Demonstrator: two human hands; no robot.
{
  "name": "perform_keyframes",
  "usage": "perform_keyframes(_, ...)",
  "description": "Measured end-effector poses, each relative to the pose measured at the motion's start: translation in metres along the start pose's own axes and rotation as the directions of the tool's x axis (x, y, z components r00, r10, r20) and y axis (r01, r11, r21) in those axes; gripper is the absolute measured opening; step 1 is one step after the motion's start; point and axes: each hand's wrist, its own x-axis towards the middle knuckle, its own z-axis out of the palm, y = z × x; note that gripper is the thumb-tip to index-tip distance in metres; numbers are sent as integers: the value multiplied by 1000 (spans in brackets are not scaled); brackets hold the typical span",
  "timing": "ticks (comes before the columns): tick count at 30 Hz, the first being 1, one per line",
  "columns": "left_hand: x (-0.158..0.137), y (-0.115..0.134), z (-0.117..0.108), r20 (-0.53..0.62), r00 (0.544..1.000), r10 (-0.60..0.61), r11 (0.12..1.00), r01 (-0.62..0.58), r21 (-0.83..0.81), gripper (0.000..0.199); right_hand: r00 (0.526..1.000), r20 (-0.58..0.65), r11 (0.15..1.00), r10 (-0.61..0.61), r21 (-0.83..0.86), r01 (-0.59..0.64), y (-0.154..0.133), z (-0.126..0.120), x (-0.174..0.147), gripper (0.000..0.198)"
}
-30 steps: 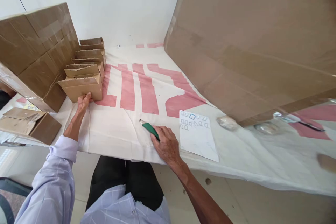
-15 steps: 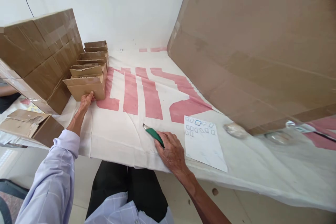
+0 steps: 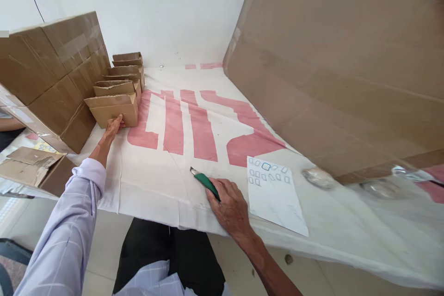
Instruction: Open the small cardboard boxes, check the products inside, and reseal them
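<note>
My left hand point(image 3: 114, 128) reaches out to the nearest small cardboard box point(image 3: 118, 112), its fingers curled and closed against the lower front face. Flaps stand up on this box. Behind it, several similar boxes point(image 3: 126, 72) with raised flaps stand in a row. Close to the table's front edge, my right hand point(image 3: 229, 204) is closed around a green utility knife point(image 3: 205, 181). Its metal blade tip points up and left, just over the white cloth. Right of that hand lies a white sheet of paper point(image 3: 274, 194) with rows of small drawn shapes.
Stacked taped cartons point(image 3: 55, 69) rise at the left, with another carton point(image 3: 38, 169) in front of them. A large cardboard sheet point(image 3: 333, 64) leans along the right. Tape rolls point(image 3: 317, 177) lie below it. Red patches point(image 3: 204, 134) mark the tablecloth. Part of another person's arm point(image 3: 10, 124) shows at far left.
The nearest small box has shifted slightly back, toward the row, with my left hand against it. My right hand still holds the knife in nearly the same place. The view has turned slightly.
</note>
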Motion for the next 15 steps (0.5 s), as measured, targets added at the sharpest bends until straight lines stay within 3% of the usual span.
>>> perform_keyframes(15, 20, 9, 8, 11, 1000, -11, 1000, 11, -19, 59, 1000, -9, 1000, -9, -4, 9, -1, -2, 1, 25)
